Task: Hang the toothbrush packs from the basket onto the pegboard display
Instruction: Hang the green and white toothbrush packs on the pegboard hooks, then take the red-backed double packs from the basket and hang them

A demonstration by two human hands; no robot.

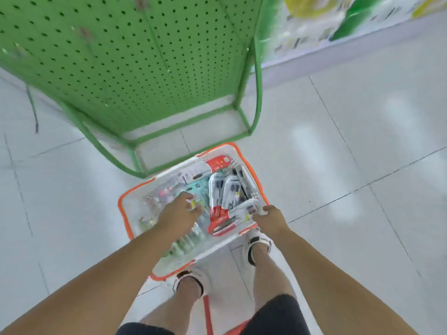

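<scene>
A white basket with an orange rim (125, 194) stands on the floor in front of my feet, filled with several toothbrush packs. Red-and-silver packs (221, 197) lie on its right side, teal and clear packs (196, 187) on the left. My left hand (180, 211) reaches into the basket with its fingers curled round a small pack with a yellow spot. My right hand (271, 217) grips the near right end of a red-and-silver pack. The green pegboard display (116, 59) rises just beyond the basket. The view is blurred.
The pegboard's green tube frame (256, 97) meets the white tiled floor right behind the basket. A shelf of packaged goods (338, 22) runs along the upper right. An orange-red bar (208, 313) shows between my legs at the bottom edge.
</scene>
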